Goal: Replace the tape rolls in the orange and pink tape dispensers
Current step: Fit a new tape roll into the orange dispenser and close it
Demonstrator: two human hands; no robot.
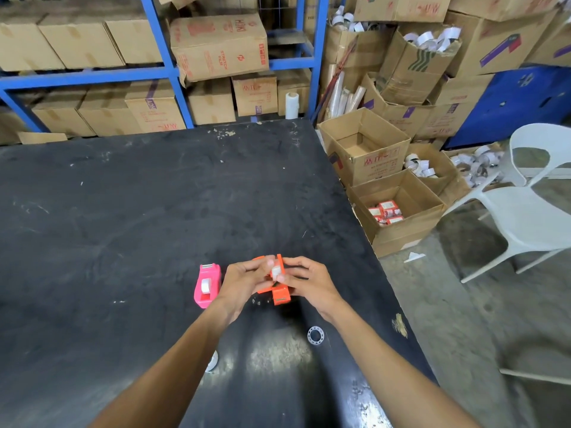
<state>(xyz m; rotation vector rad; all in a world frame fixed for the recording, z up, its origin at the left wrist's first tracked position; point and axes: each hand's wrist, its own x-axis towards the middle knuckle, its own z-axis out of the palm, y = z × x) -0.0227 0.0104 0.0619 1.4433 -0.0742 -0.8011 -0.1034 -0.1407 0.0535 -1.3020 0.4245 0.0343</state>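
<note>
Both my hands meet over the orange tape dispenser (280,294) on the black table (123,211). My left hand (244,278) and my right hand (304,279) pinch a small white tape roll (276,271) at the dispenser's top. Just left of them stands the pink tape dispenser (207,285) with a white roll in its slot. A clear tape roll (315,335) lies flat on the table nearer to me. Another whitish roll (212,361) peeks out beside my left forearm, partly hidden.
The table's right edge runs diagonally close to my right arm. Open cardboard boxes (398,208) stand on the floor to the right, one holding red-and-white packs. A white plastic chair (531,208) is further right. Blue shelving (167,72) with cartons lines the back.
</note>
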